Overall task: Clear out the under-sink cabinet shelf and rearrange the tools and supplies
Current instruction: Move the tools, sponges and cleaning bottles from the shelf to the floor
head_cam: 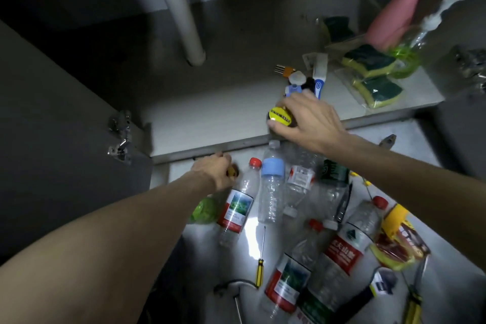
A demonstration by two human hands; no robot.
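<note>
- Cabinet shelf (pixel 210 118): the pale ledge runs left to right just beyond both hands; its front edge lies between the floor clutter and the things stored behind.
- Drain pipe (pixel 181 16): stands upright at the back left, well clear of the reach.
- Bottles (pixel 272 192): a heap on the floor below the shelf edge, long axes mostly pointing towards the shelf.
- Sponges (pixel 370 60): packed at the right rear.
- Right hand (pixel 307 118): the nearer grip, fingers curled round a yellow-topped tape measure (pixel 279 115) at the shelf's front edge; small brushes lie just behind.
- Left hand (pixel 214 169): low by the edge, fingers closed on a small yellow-dark item, which I cannot identify.
- Screwdriver (pixel 261 260): on the floor, shaft pointing towards the shelf.
</note>
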